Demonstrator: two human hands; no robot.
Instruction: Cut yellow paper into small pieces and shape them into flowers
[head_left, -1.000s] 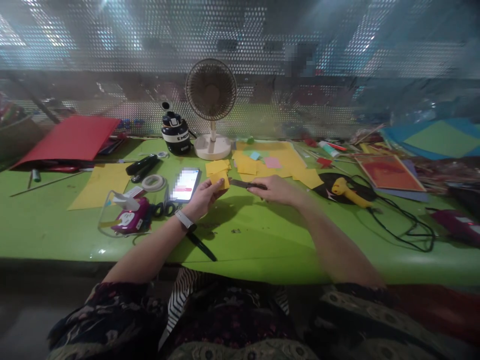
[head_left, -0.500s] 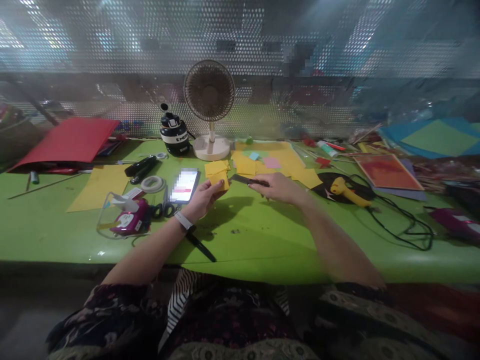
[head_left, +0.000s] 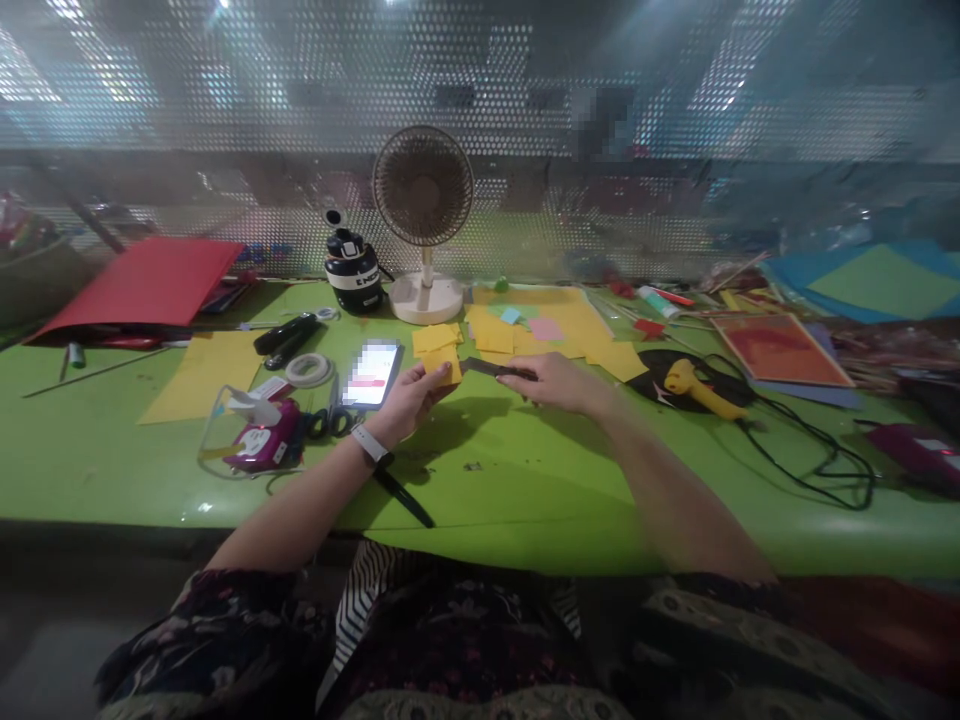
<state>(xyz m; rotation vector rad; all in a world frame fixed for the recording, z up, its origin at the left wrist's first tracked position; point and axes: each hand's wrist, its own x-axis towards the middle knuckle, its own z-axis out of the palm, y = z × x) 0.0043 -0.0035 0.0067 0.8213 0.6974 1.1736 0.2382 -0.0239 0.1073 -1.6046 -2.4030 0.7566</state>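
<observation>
Yellow paper (head_left: 450,360) is sitting mid-frame, pinched in the left hand (head_left: 409,402); the right hand (head_left: 555,380) is gripping a dark blade (head_left: 484,368) at the paper's edge, contact unclear. Little is changing from a second ago, so work is seemingly lingering there.

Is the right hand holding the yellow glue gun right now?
No, the right hand grips a dark, narrow tool, while the yellow glue gun lies apart, farther right.

Hands (head_left: 555,381) partly hide the held yellow paper (head_left: 451,358) and dark tool (head_left: 482,367); phone screen (head_left: 376,370) partly blurred
</observation>
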